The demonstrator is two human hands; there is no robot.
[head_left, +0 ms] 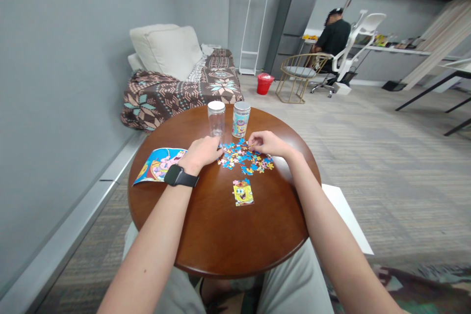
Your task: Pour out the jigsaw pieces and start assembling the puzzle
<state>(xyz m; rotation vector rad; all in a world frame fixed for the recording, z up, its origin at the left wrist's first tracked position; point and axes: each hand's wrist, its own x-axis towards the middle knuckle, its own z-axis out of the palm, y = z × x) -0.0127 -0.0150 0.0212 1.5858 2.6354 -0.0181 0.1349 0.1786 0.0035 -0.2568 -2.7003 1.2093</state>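
Loose jigsaw puzzle pieces (235, 154), mostly blue, yellow and pink, lie in a heap on the round brown table (221, 235). My left hand (203, 151) rests at the heap's left edge, thumb and forefinger apart beside the pieces. At the upper right of the heap, my right hand (269, 143) has its fingertips pinched together on a small puzzle piece, partly hidden by the fingers. Nearer to me lies a joined puzzle section (243, 193) with a yellow cartoon face. A printed picture sheet (156, 166) lies to the left, partly behind my left wrist.
A clear jar (216, 120) and a jar with a cartoon label (240, 120) stand behind the heap, both lidded. Beyond the table are a covered sofa (180, 81), a red bin (264, 83) and a wire chair (300, 72). A person (335, 34) sits farther back.
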